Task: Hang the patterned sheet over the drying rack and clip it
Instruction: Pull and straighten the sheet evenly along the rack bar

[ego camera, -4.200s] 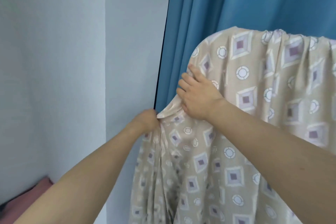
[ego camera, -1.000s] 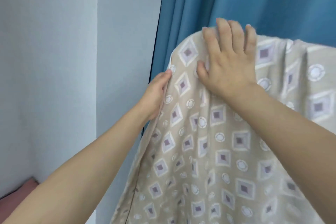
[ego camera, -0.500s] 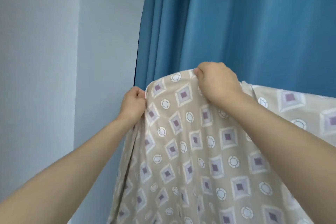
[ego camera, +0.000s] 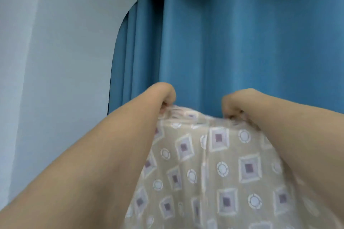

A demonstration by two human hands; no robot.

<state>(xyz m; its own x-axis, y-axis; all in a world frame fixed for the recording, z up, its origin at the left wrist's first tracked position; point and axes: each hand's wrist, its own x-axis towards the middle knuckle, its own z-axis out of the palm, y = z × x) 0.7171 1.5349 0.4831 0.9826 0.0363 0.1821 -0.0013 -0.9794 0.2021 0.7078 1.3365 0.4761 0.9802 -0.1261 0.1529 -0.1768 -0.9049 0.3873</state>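
Note:
The beige patterned sheet [ego camera: 208, 163], printed with purple squares and white circles, hangs down in front of me and fills the lower middle of the view. My left hand [ego camera: 163, 95] grips its top edge at the left, fingers curled over the far side. My right hand [ego camera: 236, 103] grips the same top edge further right, knuckles toward me. Both hands are bent over the fold, so their fingertips are hidden. The drying rack is covered by the sheet and no clip shows.
A blue curtain [ego camera: 232, 42] hangs close behind the sheet. A pale wall [ego camera: 55, 61] stands to the left of it.
The view has tilted up and closer. My left hand has moved from the sheet's side edge up to the top edge, and both hands now curl over the fold, closer together.

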